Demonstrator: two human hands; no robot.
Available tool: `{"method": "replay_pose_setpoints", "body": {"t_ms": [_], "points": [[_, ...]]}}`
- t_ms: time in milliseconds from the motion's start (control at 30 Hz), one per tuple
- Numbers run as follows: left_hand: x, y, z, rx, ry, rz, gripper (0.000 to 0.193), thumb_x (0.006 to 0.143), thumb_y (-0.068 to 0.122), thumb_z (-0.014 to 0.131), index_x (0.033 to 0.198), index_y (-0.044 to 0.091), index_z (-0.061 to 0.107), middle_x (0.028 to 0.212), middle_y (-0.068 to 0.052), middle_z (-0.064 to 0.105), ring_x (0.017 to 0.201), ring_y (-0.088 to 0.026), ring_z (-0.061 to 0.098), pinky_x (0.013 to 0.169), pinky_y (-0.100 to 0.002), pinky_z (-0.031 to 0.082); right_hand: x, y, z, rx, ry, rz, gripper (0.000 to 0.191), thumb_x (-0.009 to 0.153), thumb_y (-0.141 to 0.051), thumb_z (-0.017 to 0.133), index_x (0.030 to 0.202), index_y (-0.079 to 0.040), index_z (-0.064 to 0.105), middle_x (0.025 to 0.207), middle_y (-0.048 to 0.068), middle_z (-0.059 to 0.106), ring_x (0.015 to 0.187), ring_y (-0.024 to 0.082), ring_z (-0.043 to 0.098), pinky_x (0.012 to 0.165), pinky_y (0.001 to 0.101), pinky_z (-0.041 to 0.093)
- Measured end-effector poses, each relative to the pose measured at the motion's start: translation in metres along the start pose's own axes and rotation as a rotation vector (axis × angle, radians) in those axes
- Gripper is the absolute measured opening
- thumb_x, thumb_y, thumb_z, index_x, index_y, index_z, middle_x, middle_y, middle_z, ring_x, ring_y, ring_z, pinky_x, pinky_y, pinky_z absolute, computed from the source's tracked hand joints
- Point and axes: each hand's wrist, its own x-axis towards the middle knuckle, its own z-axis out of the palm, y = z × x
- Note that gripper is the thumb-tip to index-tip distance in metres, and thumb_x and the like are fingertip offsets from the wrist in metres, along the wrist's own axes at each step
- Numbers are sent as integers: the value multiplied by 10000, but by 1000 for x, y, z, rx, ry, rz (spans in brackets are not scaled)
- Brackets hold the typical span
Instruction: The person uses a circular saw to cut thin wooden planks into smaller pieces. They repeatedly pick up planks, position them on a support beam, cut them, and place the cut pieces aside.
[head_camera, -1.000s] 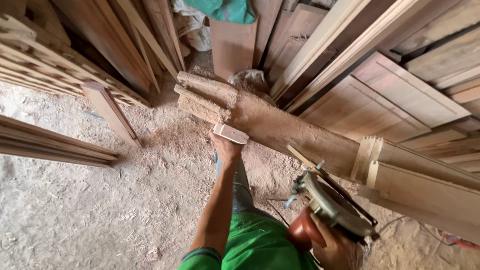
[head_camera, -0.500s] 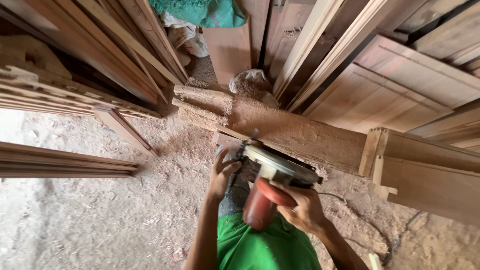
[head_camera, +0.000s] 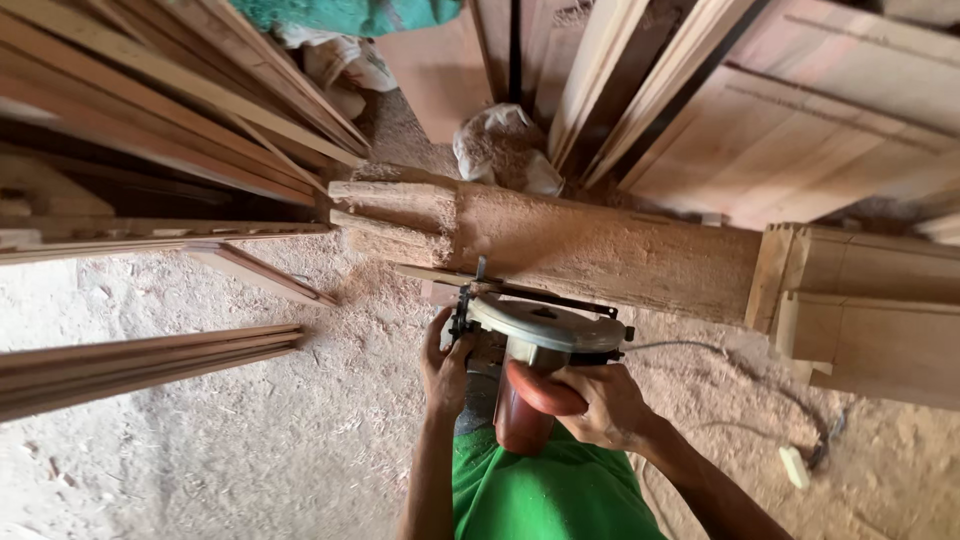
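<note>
So a second ago the circular saw (head_camera: 540, 345) was way off at the beam's (head_camera: 600, 250) right end, in the right hand (head_camera: 600, 405) only. Now it's at the beam's near edge, and the left hand (head_camera: 445, 370) has dropped off the beam onto the saw's left side.

We see no label, sign or screen here. The only package is a whitish plastic bag (head_camera: 503, 150), crumpled and dusted with sawdust. It lies just behind the sawdust-covered beam (head_camera: 600, 250), at the foot of the planks that lean up behind this beam.
</note>
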Motion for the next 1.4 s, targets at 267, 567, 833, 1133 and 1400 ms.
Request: {"method": "replay_pose_setpoints", "body": {"t_ms": [267,567,833,1133,1400], "points": [[11,11,-6,10,-86,-46,519,935,47,640,1441,-8,535,1122,-157,720,966,-223,724,867,-362,609,12,-4,1,15,-69,41,194,776,-168,776,948,-93,726,791,92,770,655,256,759,599,387,614],[23,17,-21,100,-106,-98,449,949,71,650,1385,-3,574,1190,-82,686,949,-189,709,836,-362,615,23,-9,5,38,-73,26,263,722,-128,771,979,-81,742,874,94,790,702,242,768,674,380,625],[34,22,-34,19,-129,-187,421,970,34,619,1383,-13,557,1221,-106,677,1063,-184,673,925,-349,571,34,-13,7,29,-101,10,310,663,-116,765,971,-78,742,839,82,771,738,250,762,663,401,602],[44,33,-52,39,-99,-212,428,987,34,629,1401,-29,544,1229,-119,656,1056,-184,644,895,-348,556,44,-19,21,40,-131,-22,404,638,-115,765,1036,-55,724,845,83,752,740,238,747,658,404,598],[55,35,-75,9,-92,-205,448,959,19,635,1400,-10,558,1247,-76,657,1058,-154,647,899,-319,557,62,-25,36,48,-109,-49,380,681,-142,779,1045,-61,708,813,74,740,714,246,741,646,407,589]]}}
